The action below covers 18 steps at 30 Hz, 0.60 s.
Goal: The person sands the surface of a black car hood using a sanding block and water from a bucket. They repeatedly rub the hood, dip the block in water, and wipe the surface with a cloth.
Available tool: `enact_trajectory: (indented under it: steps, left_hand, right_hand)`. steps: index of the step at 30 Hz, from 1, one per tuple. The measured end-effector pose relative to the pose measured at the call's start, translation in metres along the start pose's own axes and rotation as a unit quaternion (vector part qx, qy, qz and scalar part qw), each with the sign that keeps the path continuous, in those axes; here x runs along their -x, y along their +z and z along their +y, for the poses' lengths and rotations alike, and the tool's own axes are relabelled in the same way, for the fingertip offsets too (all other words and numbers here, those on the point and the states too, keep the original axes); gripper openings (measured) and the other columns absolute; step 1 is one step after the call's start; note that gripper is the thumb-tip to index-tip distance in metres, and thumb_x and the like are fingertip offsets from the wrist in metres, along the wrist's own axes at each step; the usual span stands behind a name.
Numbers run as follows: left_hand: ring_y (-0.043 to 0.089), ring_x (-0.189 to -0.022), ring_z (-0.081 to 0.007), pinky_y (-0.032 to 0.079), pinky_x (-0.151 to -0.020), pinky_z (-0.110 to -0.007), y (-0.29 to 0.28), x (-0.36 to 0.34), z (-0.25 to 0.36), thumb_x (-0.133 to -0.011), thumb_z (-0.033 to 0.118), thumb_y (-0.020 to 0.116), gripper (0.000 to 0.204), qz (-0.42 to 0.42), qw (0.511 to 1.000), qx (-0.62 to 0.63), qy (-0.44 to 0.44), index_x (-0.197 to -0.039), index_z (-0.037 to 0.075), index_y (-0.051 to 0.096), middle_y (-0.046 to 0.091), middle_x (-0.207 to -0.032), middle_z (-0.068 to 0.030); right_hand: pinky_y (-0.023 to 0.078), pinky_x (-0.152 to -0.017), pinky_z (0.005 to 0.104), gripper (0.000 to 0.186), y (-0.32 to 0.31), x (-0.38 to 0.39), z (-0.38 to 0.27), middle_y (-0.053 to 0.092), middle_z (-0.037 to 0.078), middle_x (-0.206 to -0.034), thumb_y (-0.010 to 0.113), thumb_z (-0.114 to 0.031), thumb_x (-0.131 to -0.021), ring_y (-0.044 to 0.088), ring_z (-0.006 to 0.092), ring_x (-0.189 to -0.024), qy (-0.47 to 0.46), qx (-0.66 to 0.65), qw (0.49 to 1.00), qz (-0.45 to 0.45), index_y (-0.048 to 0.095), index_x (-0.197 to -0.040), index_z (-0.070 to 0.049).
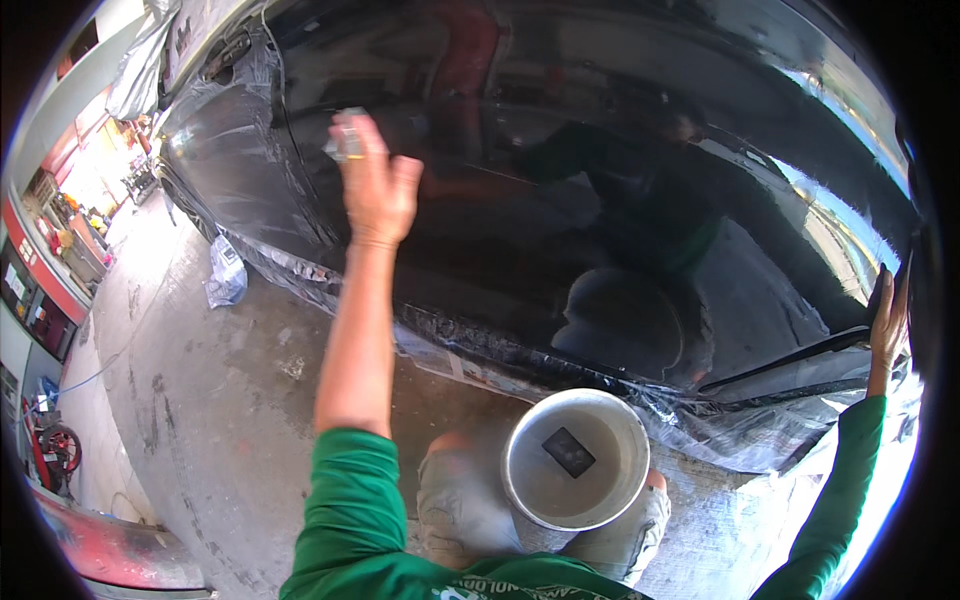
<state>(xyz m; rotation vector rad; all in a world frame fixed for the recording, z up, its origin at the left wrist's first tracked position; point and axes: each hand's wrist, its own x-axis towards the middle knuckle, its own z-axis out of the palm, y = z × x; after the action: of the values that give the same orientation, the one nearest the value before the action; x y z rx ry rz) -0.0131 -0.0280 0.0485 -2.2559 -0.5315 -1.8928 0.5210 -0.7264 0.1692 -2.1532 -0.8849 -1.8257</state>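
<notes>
My left hand (pixel 378 195) is pressed to the glossy black car panel (pixel 480 250), thumb out to the side. Its fingers are closed on a small pale grey piece (pixel 345 138), blurred, whose kind I cannot make out. Far to the right, my right hand (pixel 888 320) lies against the car's edge with fingers stretched out, holding nothing. Between my knees stands a round metal pot (pixel 513 478) with cloudy liquid and a dark rectangular pad (pixel 569 452) in it.
Crinkled plastic masking film (pixel 740 435) runs along the car's lower edge. A clear plastic bag (pixel 226 272) hangs by the wheel at left. A red bumper-like part (pixel 120 545) and a red wheeled machine (pixel 60 450) are on the concrete floor (pixel 240 400) at far left.
</notes>
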Motion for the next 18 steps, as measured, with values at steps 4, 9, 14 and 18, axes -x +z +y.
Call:
enact_trajectory:
  steps: [4, 9, 14, 18]
  left_hand:
    - [0.002, -0.163, -0.0492, 0.005, -0.133, -0.051, 0.002, -0.005, 0.019, -0.111, 0.052, 0.045, 0.094, 0.044, 0.974, 0.003, -0.220, -0.164, -0.015, 0.007, 0.007, -0.171, -0.0398]
    - [0.033, -0.153, -0.0529, 0.024, -0.126, -0.060, 0.061, 0.035, 0.343, -0.091, 0.061, 0.068, 0.096, -0.129, 0.980, 0.148, 0.036, -0.157, -0.003, 0.041, 0.037, -0.161, -0.0366]
    - [0.050, -0.145, -0.0359, 0.039, -0.120, -0.054, 0.071, 0.052, 0.324, -0.082, 0.065, 0.074, 0.082, -0.146, 0.944, 0.231, 0.185, -0.146, 0.016, 0.060, 0.055, -0.155, -0.0138]
    - [0.014, -0.162, -0.0462, 0.011, -0.133, -0.051, 0.027, 0.044, 0.079, -0.102, 0.053, 0.060, 0.097, -0.074, 0.990, -0.065, -0.105, -0.163, -0.012, 0.022, 0.018, -0.173, -0.0326]
  right_hand:
    - [0.033, -0.126, 0.0450, 0.068, -0.011, -0.001, -0.114, 0.035, 0.012, -0.173, 0.041, -0.050, -0.112, 0.034, 0.0343, -0.159, 0.015, -0.095, 0.995, 0.018, 0.031, -0.170, -0.016]
    - [0.012, -0.133, 0.0505, 0.071, -0.041, -0.024, -0.113, 0.029, 0.006, -0.176, 0.041, -0.055, -0.110, 0.021, 0.0302, -0.164, -0.085, 0.011, 0.991, 0.100, 0.029, -0.170, -0.019]
    - [0.012, -0.133, 0.0534, 0.070, -0.037, -0.023, -0.107, 0.028, 0.002, -0.177, 0.042, -0.059, -0.110, 0.020, 0.0265, -0.165, -0.093, 0.017, 0.991, 0.097, 0.031, -0.170, -0.026]
    - [0.011, -0.132, 0.0534, 0.071, -0.041, -0.022, -0.103, 0.030, 0.003, -0.176, 0.044, -0.056, -0.109, 0.021, 0.0270, -0.165, -0.096, 0.008, 0.987, 0.127, 0.032, -0.170, -0.022]
